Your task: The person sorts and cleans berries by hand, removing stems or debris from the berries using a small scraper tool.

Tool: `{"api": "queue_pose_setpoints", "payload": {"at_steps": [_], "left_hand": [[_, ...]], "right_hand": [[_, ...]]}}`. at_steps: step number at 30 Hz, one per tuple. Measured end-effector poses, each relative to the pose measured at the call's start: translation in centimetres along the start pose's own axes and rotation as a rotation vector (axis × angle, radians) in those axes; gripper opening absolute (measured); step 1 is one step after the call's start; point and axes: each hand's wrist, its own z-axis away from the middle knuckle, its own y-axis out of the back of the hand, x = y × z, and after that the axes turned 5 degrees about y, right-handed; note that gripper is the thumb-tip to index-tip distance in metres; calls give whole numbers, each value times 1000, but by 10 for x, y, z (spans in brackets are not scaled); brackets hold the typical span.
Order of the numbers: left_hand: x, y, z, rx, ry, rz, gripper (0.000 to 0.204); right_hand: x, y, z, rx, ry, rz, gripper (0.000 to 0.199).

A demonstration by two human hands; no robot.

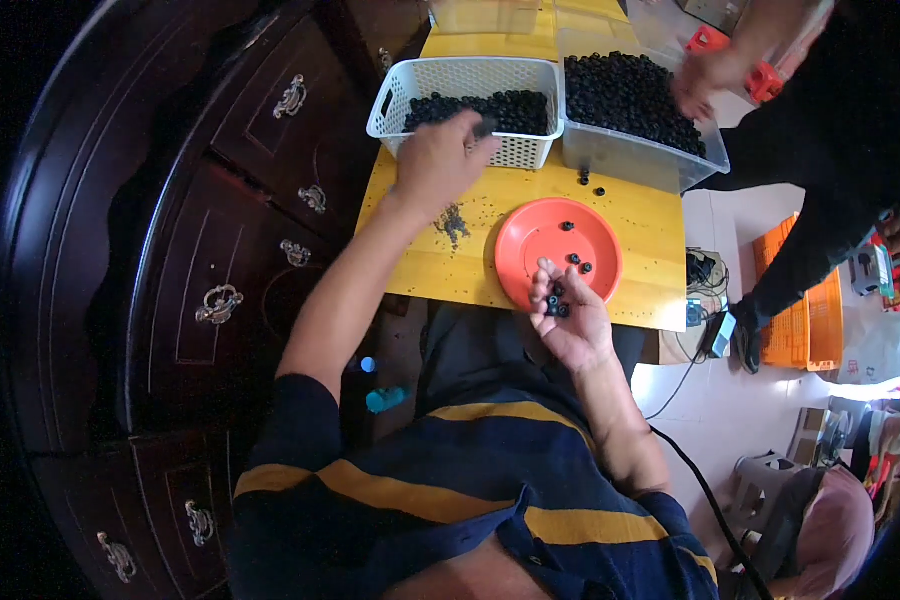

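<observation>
Right hand [576,335] cups several black pieces [563,311], fingers curled round them; left hand [440,160] is at the white basket [518,152], its blurred grip indeterminable; three pieces lie in the red plate [511,245]; handling judged unfinished, basket and clear bin [610,168] remaining well stocked.

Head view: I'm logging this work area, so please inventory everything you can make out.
Table: one, yellow, centre
Basket: one, white, table's far left
Bin: one, clear, right of basket
Plate: one, red-orange, table's near edge
Small pieces: many, black, in basket and bin; three on plate, two on table
Crumbs: scattered, dark, left of plate
Cabinet: one, dark brown, left
Crate: at least one, orange, right floor
Cables: several, black, right
Stool: one, grey, lower right
Co-worker's hand: one, bare, at bin
Left hand: one, bare, over basket, blurred fingertips
Right hand: one, bare, at plate, holding several small pieces
</observation>
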Motion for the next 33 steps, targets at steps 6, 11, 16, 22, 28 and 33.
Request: {"api": "queue_pose_setpoints", "payload": {"at_steps": [6, 11, 16, 22, 28, 33], "left_hand": [[20, 9, 10, -24, -66, 109, 31], [56, 5, 90, -537, -13, 294, 28], [58, -16, 129, -492, -54, 285, 28], [60, -23, 137, -477, -14, 279, 31], [50, -34, 140, -398, 92, 466, 28], [55, -23, 134, -245, 162, 707, 21]], "right_hand": [[-8, -1, -8, -99, 23, -101, 53], [-7, 0, -14, -109, 49, -70, 55], [-1, 0, -14, -213, 29, -39, 54], [4, 0, -13, -132, 52, 2, 50], [4, -9, -8, -36, 46, 24, 43], [1, -1, 1, -129, -90, 110, 32]]}}
